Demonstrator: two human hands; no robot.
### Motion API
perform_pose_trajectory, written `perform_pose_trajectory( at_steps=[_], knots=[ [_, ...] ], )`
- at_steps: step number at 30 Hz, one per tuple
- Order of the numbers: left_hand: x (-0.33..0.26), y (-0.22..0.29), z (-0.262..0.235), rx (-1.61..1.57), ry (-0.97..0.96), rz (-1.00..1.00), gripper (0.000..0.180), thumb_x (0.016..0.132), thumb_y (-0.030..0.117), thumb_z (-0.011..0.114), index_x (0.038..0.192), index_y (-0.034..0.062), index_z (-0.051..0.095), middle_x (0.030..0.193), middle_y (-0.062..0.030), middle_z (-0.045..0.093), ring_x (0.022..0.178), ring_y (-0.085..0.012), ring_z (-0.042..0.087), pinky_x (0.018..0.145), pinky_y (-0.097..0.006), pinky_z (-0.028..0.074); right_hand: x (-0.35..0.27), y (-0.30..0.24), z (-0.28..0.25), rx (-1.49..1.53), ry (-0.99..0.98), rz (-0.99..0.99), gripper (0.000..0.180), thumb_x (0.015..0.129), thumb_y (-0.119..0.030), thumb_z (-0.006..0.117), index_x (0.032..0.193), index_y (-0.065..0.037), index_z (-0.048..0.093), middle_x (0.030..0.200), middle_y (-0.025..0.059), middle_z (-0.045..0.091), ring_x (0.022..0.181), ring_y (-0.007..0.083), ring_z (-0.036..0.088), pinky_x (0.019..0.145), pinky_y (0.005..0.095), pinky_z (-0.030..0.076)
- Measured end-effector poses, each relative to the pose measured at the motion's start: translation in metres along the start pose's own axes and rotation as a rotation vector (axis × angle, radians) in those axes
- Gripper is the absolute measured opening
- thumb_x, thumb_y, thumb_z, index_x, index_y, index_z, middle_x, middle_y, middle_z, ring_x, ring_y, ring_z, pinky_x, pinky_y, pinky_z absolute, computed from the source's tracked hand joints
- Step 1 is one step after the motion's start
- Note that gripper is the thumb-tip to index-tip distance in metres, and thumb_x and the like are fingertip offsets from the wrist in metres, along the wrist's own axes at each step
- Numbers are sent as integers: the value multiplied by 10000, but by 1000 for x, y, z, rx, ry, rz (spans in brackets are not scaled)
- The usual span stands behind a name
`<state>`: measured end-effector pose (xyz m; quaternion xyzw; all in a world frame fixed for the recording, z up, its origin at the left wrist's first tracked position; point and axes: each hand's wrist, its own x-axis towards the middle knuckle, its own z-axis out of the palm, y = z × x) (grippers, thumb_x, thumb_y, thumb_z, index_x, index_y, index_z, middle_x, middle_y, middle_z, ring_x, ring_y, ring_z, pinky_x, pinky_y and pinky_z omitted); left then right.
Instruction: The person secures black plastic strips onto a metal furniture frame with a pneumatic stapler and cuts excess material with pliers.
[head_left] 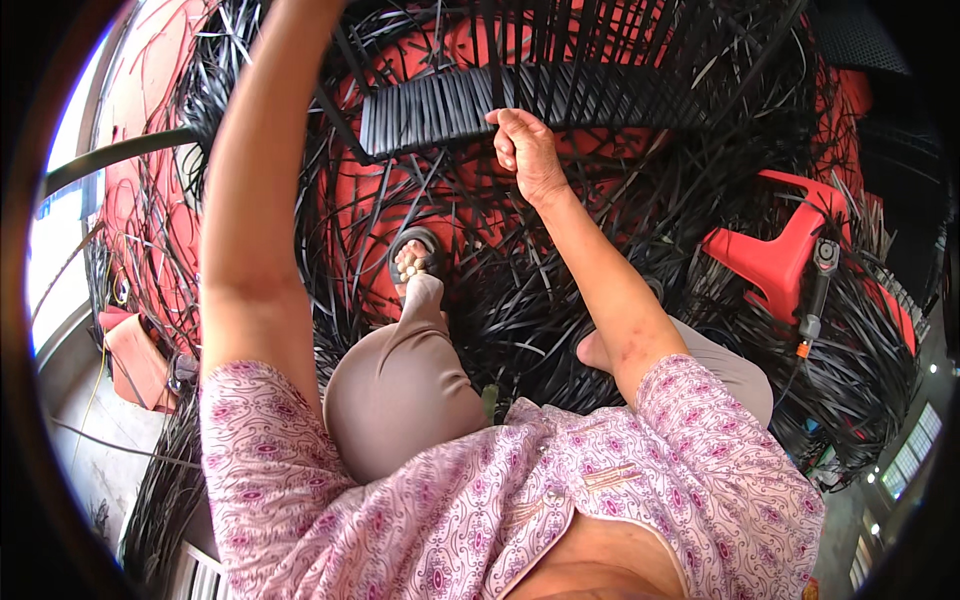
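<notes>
My right hand (527,152) is closed just below a black frame partly wrapped with flat strips. Its thumb and forefinger pinch a black strip (496,80) that runs down over the wrapped band (430,108). The band is a row of dark strips laid tightly side by side. More strips (575,35) stand up from it in a close row toward the top of the view. My left arm (262,180) stretches up past the left end of the band, and its hand is beyond the top edge.
Loose black strips (530,290) lie heaped around my legs, over a red surface (350,215). To the right, a red plastic piece (775,245) rests on the heap beside an air tool (818,280). A brownish-pink block (140,360) sits at the left. My sandalled foot (412,258) is below the band.
</notes>
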<state>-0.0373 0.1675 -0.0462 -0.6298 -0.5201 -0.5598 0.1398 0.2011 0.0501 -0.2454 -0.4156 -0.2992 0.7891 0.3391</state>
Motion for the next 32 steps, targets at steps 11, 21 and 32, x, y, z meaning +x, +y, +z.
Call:
perform_pose_trajectory(
  at_steps=[11,21,32],
  knots=[
    [-286,-2,14,113,-836,-188,421,781,249,708,1174,120,631,1074,-41,608,1029,-243,575,850,-366,441,-7,26,6,-94,10,-30,254,992,-283,562,1019,-44,645,619,-42,478,510,49,399,464,194,337],
    [-246,-19,36,230,-790,-161,328,842,264,653,1133,112,641,962,-58,649,911,-263,634,803,-382,497,42,29,2,-74,91,-52,217,982,-243,566,1066,-58,642,624,-50,479,501,25,377,441,183,292],
    [-244,-13,35,238,-782,-170,317,849,278,649,1125,121,641,969,-48,647,925,-246,638,799,-372,504,50,33,-4,-67,71,60,228,977,-239,566,1118,-79,645,617,-56,486,491,26,380,438,182,278]
  ],
)
